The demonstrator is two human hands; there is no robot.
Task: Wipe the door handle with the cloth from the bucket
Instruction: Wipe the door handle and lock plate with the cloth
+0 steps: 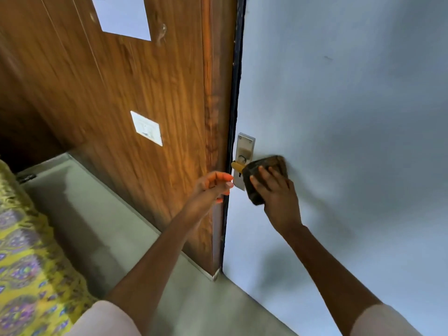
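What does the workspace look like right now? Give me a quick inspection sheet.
Surface: grey-blue door, shut against the wooden wall panel.
Job's things: dark cloth wrapped over the door handle; metal lock plate partly visible; bucket not in view.
Clutter: nothing seen.
Hands: right hand presses the cloth on the handle; left hand empty, loosely curled by the door edge.
Cables: nothing seen.
Surroundings: wall switch, paper, patterned fabric, grey floor.
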